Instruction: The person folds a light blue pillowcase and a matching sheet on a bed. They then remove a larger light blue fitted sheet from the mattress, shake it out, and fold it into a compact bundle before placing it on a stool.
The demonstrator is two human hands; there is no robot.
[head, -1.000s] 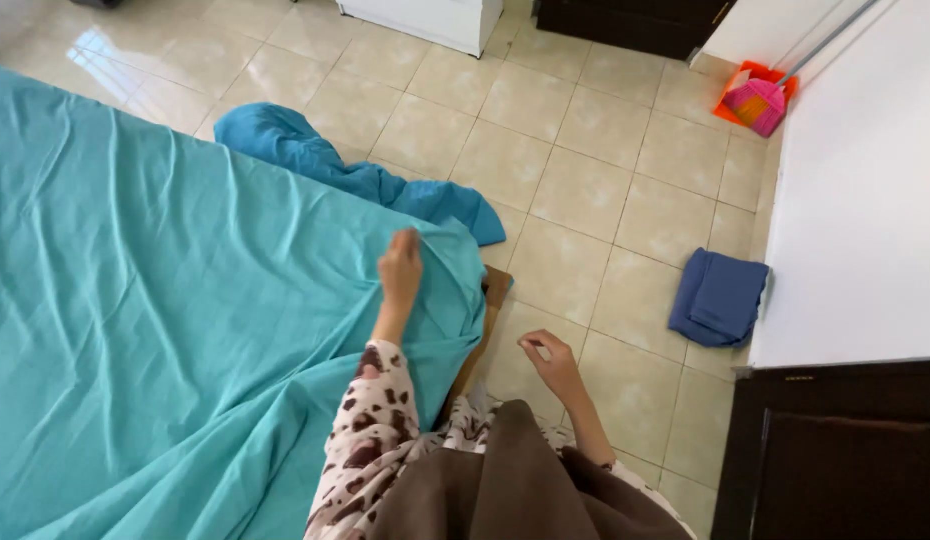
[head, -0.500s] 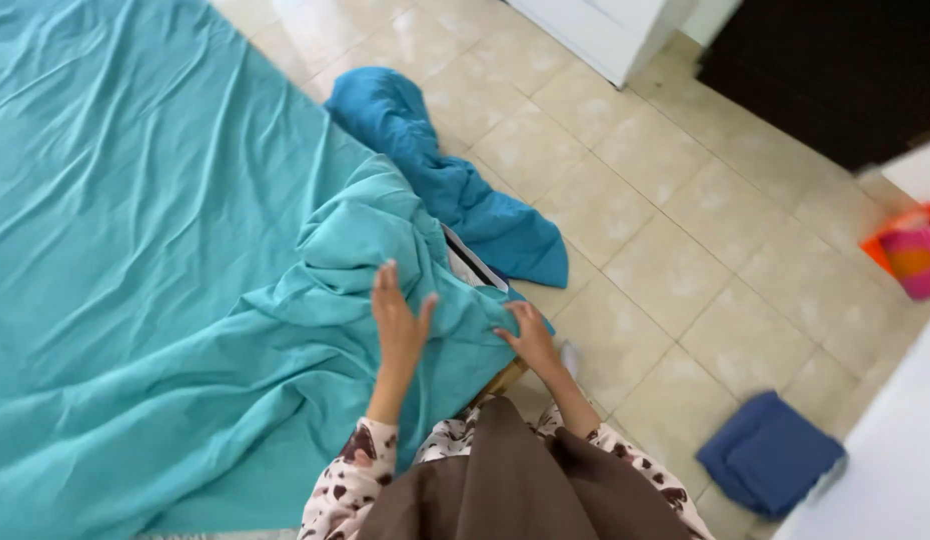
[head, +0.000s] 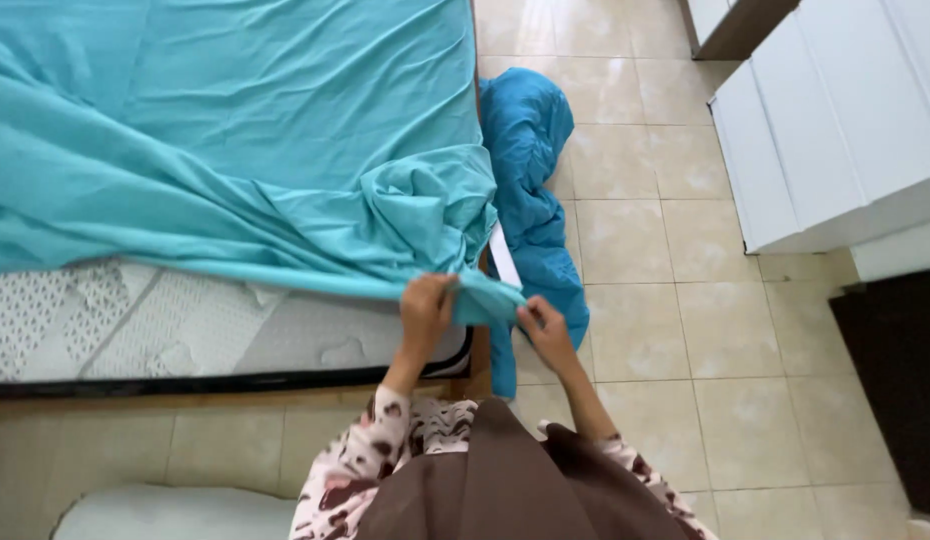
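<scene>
Both hands clamped on the near corner of the teal sheet (head: 285, 170): left hand (head: 425, 312) pinching the hem over the mattress (head: 185, 330) corner, right hand (head: 545, 330) gripping the same corner just to the right, past the bed's edge. Sheet running far and left from the hands across the bed, bunched just beyond them. Blue cloth (head: 530, 190) heaped on the floor (head: 665, 300) just right of the bed.

1. The teal sheet (head: 235, 150) runs past my top and left edges.
2. Its gathered corner hides the fingertips of my left hand (head: 425, 312) and right hand (head: 545, 328).
3. The mattress (head: 135, 325) corner lies beneath cloth.
4. The white cabinet (head: 835, 120) is cut off at the right.
</scene>
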